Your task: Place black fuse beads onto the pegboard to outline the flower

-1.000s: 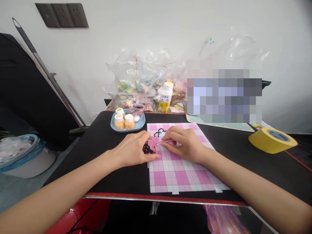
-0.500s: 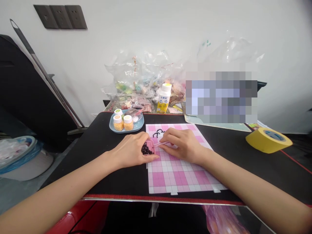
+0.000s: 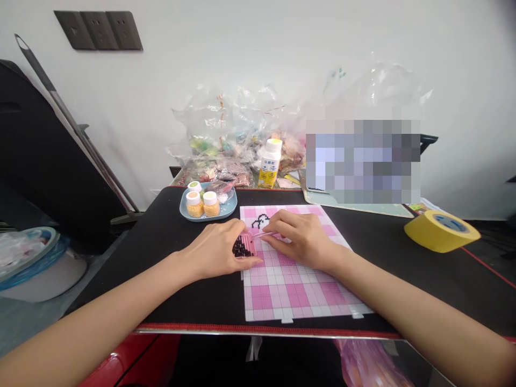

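Note:
My left hand [image 3: 220,244] is closed around a small pink ridged tray [image 3: 250,244], thumb along its near side. Black beads [image 3: 241,248] lie heaped in the tray's left part. Pinched in my right hand [image 3: 300,234] are slim pink tweezers [image 3: 264,234], their tip over the tray's right edge. Both hands rest above a pink-and-white checked pegboard sheet [image 3: 278,301] with a fine grid. Near its far edge, black beads form a curved outline [image 3: 260,220], partly covered by my right hand.
A blue plate [image 3: 207,216] holds several small jars [image 3: 210,204] and a plastic bag. Behind it stand a white-and-yellow bottle [image 3: 270,164] and heaped clear bags [image 3: 226,123]. Yellow tape [image 3: 441,231] lies at right. A lined bin [image 3: 44,263] is on the floor at left.
The tweezers' tip has shifted slightly up and left at the tray's edge. My left hand keeps its hold on the tray. The whole view has moved a little.

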Tool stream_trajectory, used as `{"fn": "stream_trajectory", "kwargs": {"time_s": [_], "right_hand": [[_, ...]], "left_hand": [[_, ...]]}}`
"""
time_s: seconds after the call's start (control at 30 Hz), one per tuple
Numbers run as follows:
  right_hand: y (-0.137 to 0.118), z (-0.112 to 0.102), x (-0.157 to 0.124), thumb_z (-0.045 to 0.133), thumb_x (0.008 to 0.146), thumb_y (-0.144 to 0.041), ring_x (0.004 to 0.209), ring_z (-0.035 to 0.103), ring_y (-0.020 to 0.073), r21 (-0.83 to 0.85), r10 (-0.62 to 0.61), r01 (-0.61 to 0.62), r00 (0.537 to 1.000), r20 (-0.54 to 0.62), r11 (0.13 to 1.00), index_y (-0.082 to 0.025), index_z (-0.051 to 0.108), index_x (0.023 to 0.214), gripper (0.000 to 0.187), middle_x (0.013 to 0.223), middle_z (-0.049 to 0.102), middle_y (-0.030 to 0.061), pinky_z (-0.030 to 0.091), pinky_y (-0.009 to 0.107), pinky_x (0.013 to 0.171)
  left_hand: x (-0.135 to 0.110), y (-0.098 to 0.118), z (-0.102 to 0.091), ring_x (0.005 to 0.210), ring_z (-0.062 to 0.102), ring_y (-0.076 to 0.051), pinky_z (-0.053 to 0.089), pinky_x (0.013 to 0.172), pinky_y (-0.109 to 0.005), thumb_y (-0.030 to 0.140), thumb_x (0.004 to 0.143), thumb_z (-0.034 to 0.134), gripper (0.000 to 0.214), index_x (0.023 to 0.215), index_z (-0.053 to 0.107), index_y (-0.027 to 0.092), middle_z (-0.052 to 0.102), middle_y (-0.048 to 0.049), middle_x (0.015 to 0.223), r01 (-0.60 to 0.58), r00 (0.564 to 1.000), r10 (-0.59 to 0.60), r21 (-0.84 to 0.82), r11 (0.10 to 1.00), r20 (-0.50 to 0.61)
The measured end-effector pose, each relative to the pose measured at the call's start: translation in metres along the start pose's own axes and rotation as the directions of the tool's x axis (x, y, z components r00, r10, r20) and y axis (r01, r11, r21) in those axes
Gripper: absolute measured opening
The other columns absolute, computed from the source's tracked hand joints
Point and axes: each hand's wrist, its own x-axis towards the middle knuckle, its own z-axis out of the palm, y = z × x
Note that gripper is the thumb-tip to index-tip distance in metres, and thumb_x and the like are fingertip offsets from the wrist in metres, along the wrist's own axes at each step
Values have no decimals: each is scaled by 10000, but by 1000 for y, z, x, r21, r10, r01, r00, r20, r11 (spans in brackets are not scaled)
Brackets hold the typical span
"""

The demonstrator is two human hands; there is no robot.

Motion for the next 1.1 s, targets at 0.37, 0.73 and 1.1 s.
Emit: {"fn": "stream_trajectory", "kwargs": {"time_s": [0.37, 0.73, 1.1], "right_hand": [[1, 0, 0, 517, 912, -303, 640, 580, 93, 24, -1, 2, 1000, -3, 1000, -153, 640, 845, 205, 787, 642, 25, 390, 211, 520], [1, 1, 1, 506, 919, -295, 616, 569, 89, 24, -15, 15, 1000, 1, 1000, -153, 638, 822, 217, 764, 639, 26, 371, 210, 514], [5, -4, 3, 537, 893, -317, 551, 513, 73, 70, 186, -182, 980, -62, 981, -159, 658, 791, 224, 757, 644, 31, 356, 205, 486]], "left_hand": [[0, -1, 1, 709, 586, -215, 451, 638, -337, 591, 757, 593, 495, 986, 556, 153, 580, -39, 824, -7, 1000, 7, 5, 1000, -5], [0, -2, 2, 712, 585, -213, 455, 641, -340, 605, 759, 584, 509, 987, 556, 151, 578, -39, 828, -3, 1000, 3, 7, 1000, -1], [1, -13, -3, 820, 578, -203, 485, 739, -347, 576, 784, 590, 458, 998, 559, 172, 546, -67, 980, -162, 987, 162, -73, 984, -8]]}}
